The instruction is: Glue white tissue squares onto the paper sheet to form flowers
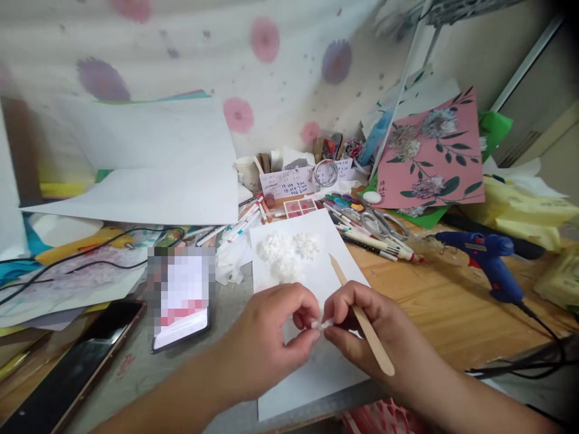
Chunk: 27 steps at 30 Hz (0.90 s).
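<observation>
A small white twisted piece of paper (321, 325) is pinched between my left hand (280, 331) and my right hand (371, 319), above a white sheet (271, 401). My right hand also holds a wooden stick (372, 340), with its pointed end toward the back. On the sheet beyond my hands lie three fluffy white paper flowers: one at the left (273, 246), one at the right (307, 245) and one nearer to me (286, 269).
A blue glue gun (488, 253) with a cable lies at the right. Scissors (382, 223) and pens (375, 244) sit behind the sheet. A lit phone (183, 301) and a dark phone (76, 374) are at the left. A pink flower picture (434, 150) leans at the back right.
</observation>
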Motion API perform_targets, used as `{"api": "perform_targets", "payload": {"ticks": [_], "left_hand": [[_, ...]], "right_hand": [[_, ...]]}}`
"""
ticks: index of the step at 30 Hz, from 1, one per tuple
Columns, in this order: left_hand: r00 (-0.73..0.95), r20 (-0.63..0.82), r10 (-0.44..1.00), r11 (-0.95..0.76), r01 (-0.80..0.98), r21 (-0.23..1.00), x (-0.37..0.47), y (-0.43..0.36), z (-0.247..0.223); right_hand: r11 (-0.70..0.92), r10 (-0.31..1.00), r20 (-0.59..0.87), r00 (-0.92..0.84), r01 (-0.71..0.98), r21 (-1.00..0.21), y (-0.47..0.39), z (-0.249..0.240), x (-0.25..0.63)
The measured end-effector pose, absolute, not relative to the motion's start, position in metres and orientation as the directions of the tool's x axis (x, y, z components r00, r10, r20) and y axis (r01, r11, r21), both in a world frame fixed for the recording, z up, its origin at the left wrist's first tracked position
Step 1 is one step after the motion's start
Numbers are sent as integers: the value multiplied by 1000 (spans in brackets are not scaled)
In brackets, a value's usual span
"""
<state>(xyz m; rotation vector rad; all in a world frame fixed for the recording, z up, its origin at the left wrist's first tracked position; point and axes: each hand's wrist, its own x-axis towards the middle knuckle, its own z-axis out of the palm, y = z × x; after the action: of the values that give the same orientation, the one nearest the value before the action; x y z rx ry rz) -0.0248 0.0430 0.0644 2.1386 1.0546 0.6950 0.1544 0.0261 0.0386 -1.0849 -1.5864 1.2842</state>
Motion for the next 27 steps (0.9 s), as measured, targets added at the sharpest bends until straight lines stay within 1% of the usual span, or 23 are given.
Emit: {"api": "perform_targets", "payload": {"ticks": [3, 7, 11, 17, 19, 22, 27], "left_hand": [[511, 109, 853, -379, 462, 802, -24, 44, 65], [466, -8, 885, -214, 421, 881, -23, 47, 64], [452, -41, 891, -144, 369, 918, -21, 49, 57], [448, -74, 891, -140, 425, 894, -17, 48, 52], [444, -106, 890, -117, 446, 888, -16, 48, 52], [431, -139, 892, -96, 480, 872, -14, 48, 50], [399, -179, 900, -76, 545, 835, -10, 44, 41]], "right_hand": [[145, 959, 93, -269, 179, -973, 28, 38, 154], [151, 958, 102, -267, 173, -973, 28, 38, 157], [121, 962, 75, -264, 164, -979, 28, 35, 161], [84, 964, 37, -263, 170, -982, 27, 30, 172], [62, 966, 8, -259, 202, -977, 26, 32, 178], [70, 965, -2, -261, 267, -961, 23, 36, 191], [159, 937, 109, -331, 126, -979, 17, 36, 222]]}}
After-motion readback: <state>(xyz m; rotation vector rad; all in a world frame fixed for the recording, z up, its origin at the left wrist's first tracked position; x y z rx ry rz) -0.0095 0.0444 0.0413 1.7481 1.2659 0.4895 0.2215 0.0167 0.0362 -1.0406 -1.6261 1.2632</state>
